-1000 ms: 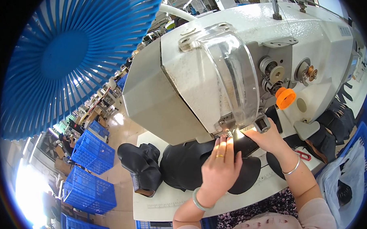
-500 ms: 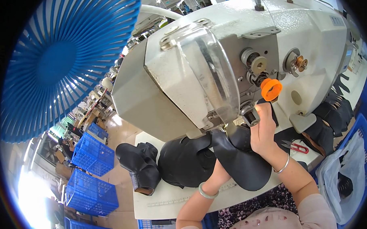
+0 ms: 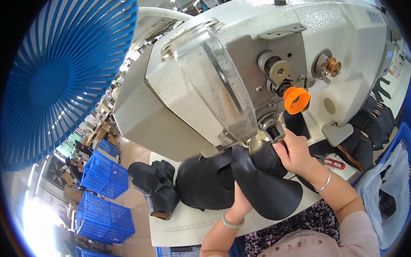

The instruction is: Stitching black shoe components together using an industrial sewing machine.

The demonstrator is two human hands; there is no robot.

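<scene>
A black leather boot upper [image 3: 266, 189] lies under the head of a large white sewing machine [image 3: 188, 100], its rounded flap hanging toward me. My left hand [image 3: 242, 203] grips the leather from the near side, with its fingers mostly hidden behind the flap. My right hand [image 3: 297, 152] is beside the upper with bent fingers. Its thumb and forefinger tips come close to a metal fitting [image 3: 272, 129] on the machine; whatever they pinch is hidden. More black leather [image 3: 203, 180] is bunched left of the flap.
Another black leather upper [image 3: 154, 188] rests at the table's left. Red-handled thread snips [image 3: 333, 163] lie right of my right hand, near more black uppers [image 3: 356, 149]. A blue fan [image 3: 51, 84] stands at left, above blue crates [image 3: 103, 218]. A plastic-lined blue bin [image 3: 384, 193] is at right.
My right hand has lowered slightly and turned, with thumb and forefinger now lying near the metal fitting's lower end. The left hand has shifted slightly left. The whole view has shifted a little.
</scene>
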